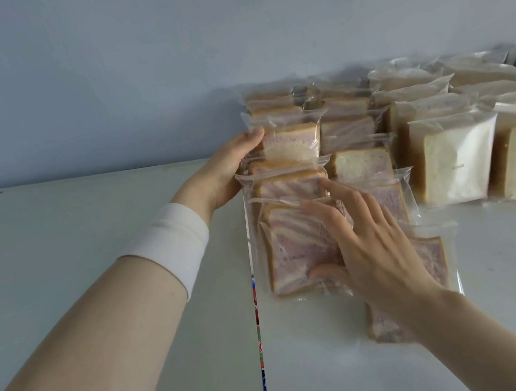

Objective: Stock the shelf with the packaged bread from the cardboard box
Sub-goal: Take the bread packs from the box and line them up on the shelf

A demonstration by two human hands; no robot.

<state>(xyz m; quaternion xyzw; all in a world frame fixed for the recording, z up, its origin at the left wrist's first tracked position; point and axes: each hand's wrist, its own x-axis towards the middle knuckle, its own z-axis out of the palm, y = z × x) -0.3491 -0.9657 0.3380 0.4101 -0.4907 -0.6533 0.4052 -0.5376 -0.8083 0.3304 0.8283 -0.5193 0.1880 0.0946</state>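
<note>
Several clear packets of purple-swirled bread (295, 243) stand in rows on the white shelf top (347, 368), leaning back toward the wall. My left hand (229, 173) presses flat against the left side of the row, its thumb on a packet (292, 143) further back. My right hand (360, 246) lies with spread fingers on the front packet, the thumb against its lower face. Another purple packet (430, 255) lies flat under my right wrist. The cardboard box is out of view.
Rows of white bread packets (455, 159) stand to the right, reaching the frame edge. A second shelf surface (67, 227) lies to the left across a narrow gap (259, 331). A pale blue wall (158, 58) rises behind.
</note>
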